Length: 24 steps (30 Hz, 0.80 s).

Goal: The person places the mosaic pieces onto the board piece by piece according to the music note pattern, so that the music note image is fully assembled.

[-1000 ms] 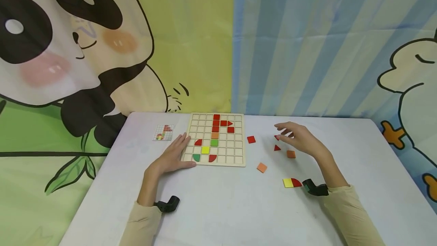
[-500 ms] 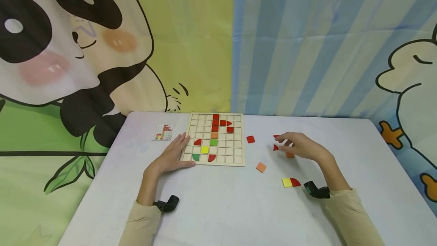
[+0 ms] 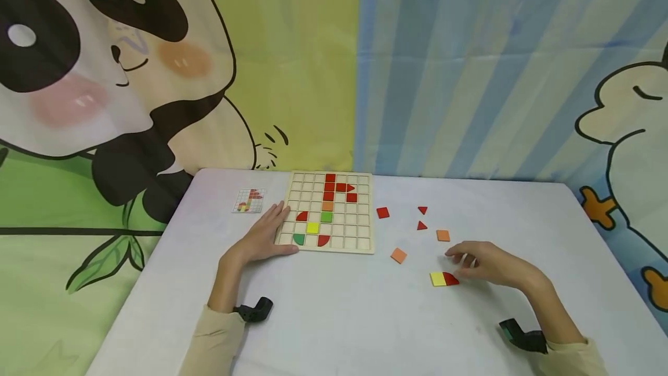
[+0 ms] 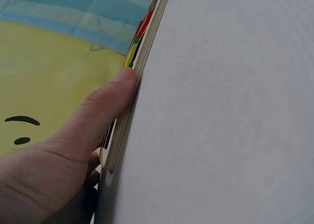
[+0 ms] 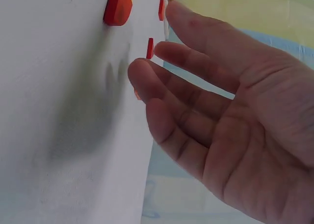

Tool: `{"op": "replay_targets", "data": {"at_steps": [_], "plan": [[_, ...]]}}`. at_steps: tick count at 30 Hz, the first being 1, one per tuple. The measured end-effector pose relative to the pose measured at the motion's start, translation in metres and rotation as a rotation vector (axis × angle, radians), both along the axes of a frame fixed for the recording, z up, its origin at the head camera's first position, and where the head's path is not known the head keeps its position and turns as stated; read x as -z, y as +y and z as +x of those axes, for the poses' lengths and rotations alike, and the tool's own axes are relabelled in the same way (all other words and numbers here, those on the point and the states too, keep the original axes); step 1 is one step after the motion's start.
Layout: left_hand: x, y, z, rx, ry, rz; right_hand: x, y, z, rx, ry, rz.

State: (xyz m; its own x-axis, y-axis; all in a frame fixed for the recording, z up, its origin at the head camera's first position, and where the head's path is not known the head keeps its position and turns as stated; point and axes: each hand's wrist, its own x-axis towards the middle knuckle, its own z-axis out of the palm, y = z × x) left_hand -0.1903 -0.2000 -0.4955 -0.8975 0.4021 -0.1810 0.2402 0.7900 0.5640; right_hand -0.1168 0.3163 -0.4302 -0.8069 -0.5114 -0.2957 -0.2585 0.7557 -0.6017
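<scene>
My left hand (image 3: 258, 239) rests at the near-left corner of a wooden grid board (image 3: 352, 231), fingers straight along its left side. In the left wrist view the thumb (image 4: 105, 101) lies against the board's edge. Red, orange, green and yellow tiles sit in some of the board's squares. Bent loosely, with nothing between the fingers, my right hand (image 3: 487, 263) hovers beside a red quarter-circle tile (image 3: 450, 279) and the yellow square tile (image 3: 437, 279) adjoining it. The right wrist view has the red quarter-circle tile (image 5: 118, 8) apart from the fingertips.
Right of the board lie a red square tile (image 3: 383, 212), two red triangle tiles (image 3: 422, 210) and two orange square tiles (image 3: 399, 256). A small pattern card (image 3: 249, 201) lies left of the board on the white table (image 3: 334, 312). A printed curtain (image 3: 459, 74) hangs behind.
My right hand has moved from the red triangles toward me and to the right, to the red quarter-circle, uncovering the triangles and an orange square. The left hand stays put.
</scene>
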Motion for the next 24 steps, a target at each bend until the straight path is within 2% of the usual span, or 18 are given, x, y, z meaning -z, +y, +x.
{"op": "replay_targets", "data": {"at_steps": [6,10,19,24], "plan": [[-0.002,0.001,-0.001,0.003,-0.002,0.001,0.003,-0.004,0.003,0.046,-0.111,0.051],[-0.001,0.001,0.000,0.003,0.005,-0.004,0.004,-0.007,0.004,0.049,-0.143,0.068],[-0.001,0.000,0.000,-0.009,0.001,0.013,0.012,-0.016,0.004,-0.049,-0.037,0.019],[-0.001,0.001,-0.001,-0.009,-0.005,0.012,0.016,-0.019,0.004,-0.057,-0.012,0.001]]}}
